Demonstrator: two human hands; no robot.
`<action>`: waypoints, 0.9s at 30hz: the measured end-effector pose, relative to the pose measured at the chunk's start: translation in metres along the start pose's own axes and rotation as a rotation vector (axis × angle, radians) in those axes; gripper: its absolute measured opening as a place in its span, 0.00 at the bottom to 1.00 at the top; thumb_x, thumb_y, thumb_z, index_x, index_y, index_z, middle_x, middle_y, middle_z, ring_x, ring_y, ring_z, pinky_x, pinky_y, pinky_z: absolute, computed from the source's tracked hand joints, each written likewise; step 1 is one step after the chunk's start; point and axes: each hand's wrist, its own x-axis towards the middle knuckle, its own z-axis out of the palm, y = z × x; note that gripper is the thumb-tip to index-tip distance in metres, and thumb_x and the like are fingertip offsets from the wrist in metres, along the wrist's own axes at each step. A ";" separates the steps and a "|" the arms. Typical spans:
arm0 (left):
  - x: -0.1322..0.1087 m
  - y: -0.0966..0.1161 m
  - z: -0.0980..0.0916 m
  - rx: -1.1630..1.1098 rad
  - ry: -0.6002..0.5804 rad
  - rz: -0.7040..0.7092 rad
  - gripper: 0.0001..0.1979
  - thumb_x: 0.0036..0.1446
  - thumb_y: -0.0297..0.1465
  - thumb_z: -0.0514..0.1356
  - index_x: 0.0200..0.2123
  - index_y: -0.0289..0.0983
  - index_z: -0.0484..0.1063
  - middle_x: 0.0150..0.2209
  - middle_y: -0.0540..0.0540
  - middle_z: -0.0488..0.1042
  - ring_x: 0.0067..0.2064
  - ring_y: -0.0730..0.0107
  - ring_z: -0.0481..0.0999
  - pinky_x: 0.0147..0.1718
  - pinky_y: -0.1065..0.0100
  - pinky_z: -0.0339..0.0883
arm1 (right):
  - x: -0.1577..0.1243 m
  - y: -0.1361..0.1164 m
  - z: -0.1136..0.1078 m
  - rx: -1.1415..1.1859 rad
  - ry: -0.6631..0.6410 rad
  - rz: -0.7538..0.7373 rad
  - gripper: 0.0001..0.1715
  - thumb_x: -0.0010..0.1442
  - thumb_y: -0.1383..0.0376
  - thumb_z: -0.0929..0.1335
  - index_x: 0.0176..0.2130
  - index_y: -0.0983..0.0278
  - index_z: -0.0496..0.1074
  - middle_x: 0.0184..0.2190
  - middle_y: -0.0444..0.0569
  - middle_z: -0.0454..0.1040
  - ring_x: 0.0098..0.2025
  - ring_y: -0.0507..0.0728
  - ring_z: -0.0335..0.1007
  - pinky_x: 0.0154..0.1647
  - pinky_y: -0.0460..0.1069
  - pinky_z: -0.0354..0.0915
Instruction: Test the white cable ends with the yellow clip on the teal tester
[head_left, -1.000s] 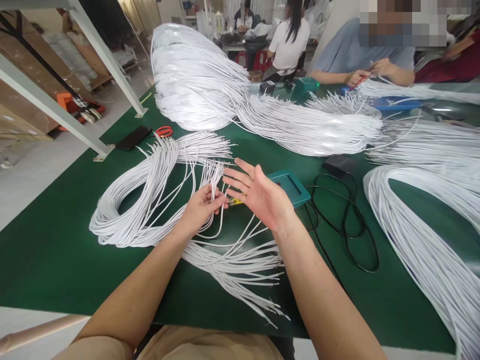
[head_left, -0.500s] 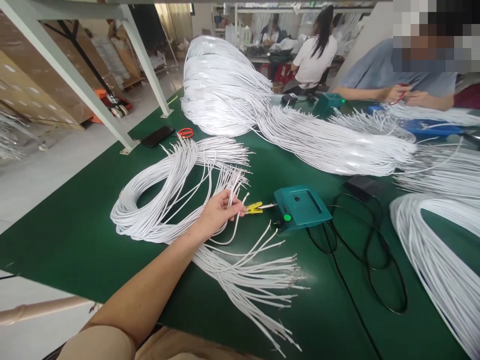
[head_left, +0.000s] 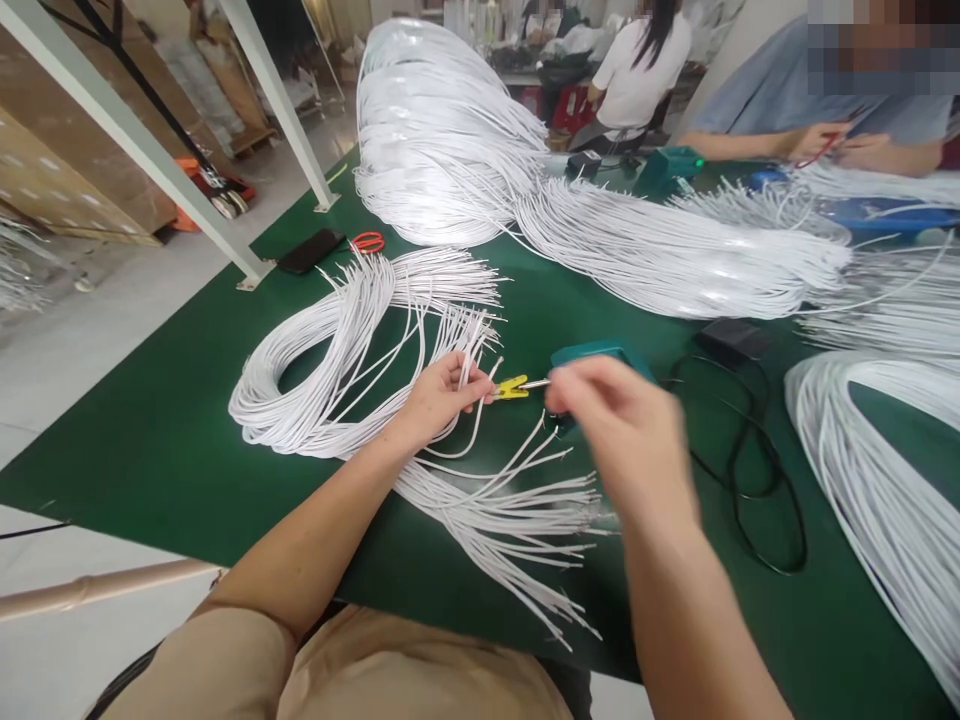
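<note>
Right hand [head_left: 631, 432] newly in front of teal box [head_left: 596, 350], cable [head_left: 739, 494] nearby

cam: head, single view | from: above the wearer's lap [head_left: 420, 665] | facing: forward, down over the green table [head_left: 180, 420] | range: left hand [head_left: 441, 397], right hand [head_left: 630, 425] near, mid-frame; co-worker [head_left: 757, 110] farther, top right; cardboard [head_left: 67, 150] farther, top left

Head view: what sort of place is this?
Probably a cable workshop: large coils of thin white cable on a dark-green tabletop, a grey-blue-shirted co-worker nearby, and brown cardboard cartons beyond.
</note>
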 end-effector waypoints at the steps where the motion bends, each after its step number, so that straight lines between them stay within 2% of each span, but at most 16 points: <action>1: 0.000 0.000 0.000 0.019 -0.007 0.006 0.16 0.46 0.34 0.68 0.31 0.36 0.64 0.29 0.50 0.75 0.32 0.73 0.77 0.25 0.75 0.62 | 0.013 0.012 0.005 -0.018 0.013 0.033 0.15 0.51 0.54 0.73 0.32 0.63 0.74 0.24 0.45 0.72 0.26 0.53 0.67 0.26 0.49 0.64; 4: -0.001 -0.001 0.000 0.073 -0.039 0.019 0.15 0.46 0.34 0.68 0.31 0.36 0.64 0.28 0.50 0.74 0.31 0.74 0.76 0.25 0.75 0.63 | 0.039 0.044 0.020 0.080 -0.093 0.203 0.20 0.48 0.52 0.74 0.35 0.64 0.74 0.19 0.41 0.68 0.20 0.49 0.60 0.20 0.47 0.59; 7: 0.000 -0.005 0.000 0.116 -0.069 0.018 0.15 0.47 0.33 0.68 0.32 0.36 0.65 0.29 0.50 0.74 0.31 0.74 0.76 0.27 0.74 0.64 | 0.044 0.059 0.028 0.239 -0.053 0.218 0.18 0.46 0.54 0.75 0.30 0.64 0.74 0.18 0.40 0.67 0.20 0.47 0.58 0.21 0.46 0.57; 9: 0.000 -0.008 -0.001 0.130 -0.096 0.020 0.14 0.48 0.33 0.68 0.32 0.36 0.65 0.30 0.50 0.74 0.31 0.74 0.76 0.30 0.73 0.66 | 0.042 0.061 0.027 0.308 -0.032 0.202 0.15 0.45 0.57 0.76 0.28 0.64 0.74 0.19 0.40 0.67 0.21 0.47 0.58 0.23 0.46 0.58; 14: -0.001 -0.012 0.001 0.113 -0.113 0.060 0.13 0.50 0.32 0.67 0.33 0.35 0.65 0.33 0.50 0.74 0.34 0.75 0.76 0.38 0.70 0.69 | 0.038 0.065 0.023 0.489 -0.076 0.235 0.13 0.46 0.59 0.76 0.31 0.65 0.77 0.24 0.43 0.70 0.24 0.48 0.60 0.28 0.47 0.60; 17: -0.002 -0.013 0.004 0.104 -0.122 0.063 0.11 0.51 0.31 0.66 0.33 0.36 0.65 0.32 0.51 0.73 0.33 0.77 0.75 0.36 0.71 0.68 | 0.039 0.070 0.024 0.613 -0.112 0.293 0.09 0.46 0.63 0.75 0.24 0.65 0.74 0.20 0.41 0.65 0.22 0.47 0.55 0.25 0.46 0.57; 20: -0.003 -0.014 0.006 0.084 -0.156 0.051 0.10 0.52 0.31 0.64 0.32 0.36 0.64 0.33 0.50 0.74 0.32 0.76 0.75 0.33 0.72 0.68 | 0.040 0.072 0.024 0.698 -0.186 0.329 0.14 0.48 0.64 0.73 0.18 0.64 0.67 0.18 0.40 0.61 0.21 0.47 0.54 0.24 0.46 0.56; 23: -0.003 -0.013 0.008 0.057 -0.194 0.051 0.10 0.54 0.31 0.63 0.32 0.36 0.62 0.32 0.50 0.75 0.31 0.76 0.75 0.32 0.71 0.68 | 0.040 0.073 0.022 0.670 -0.173 0.312 0.09 0.51 0.61 0.72 0.25 0.64 0.73 0.18 0.40 0.61 0.23 0.49 0.59 0.25 0.46 0.58; 25: -0.004 -0.012 0.010 0.057 -0.204 0.043 0.11 0.54 0.31 0.63 0.31 0.36 0.61 0.30 0.50 0.75 0.31 0.75 0.75 0.33 0.71 0.68 | 0.041 0.072 0.021 0.655 -0.158 0.287 0.14 0.54 0.56 0.71 0.31 0.65 0.76 0.18 0.40 0.59 0.23 0.50 0.60 0.25 0.46 0.58; 27: -0.005 -0.012 0.011 0.068 -0.218 0.030 0.11 0.53 0.31 0.63 0.31 0.36 0.61 0.30 0.50 0.75 0.32 0.75 0.76 0.35 0.70 0.69 | 0.041 0.072 0.021 0.648 -0.171 0.277 0.18 0.53 0.52 0.71 0.29 0.65 0.76 0.17 0.39 0.58 0.21 0.49 0.57 0.25 0.47 0.58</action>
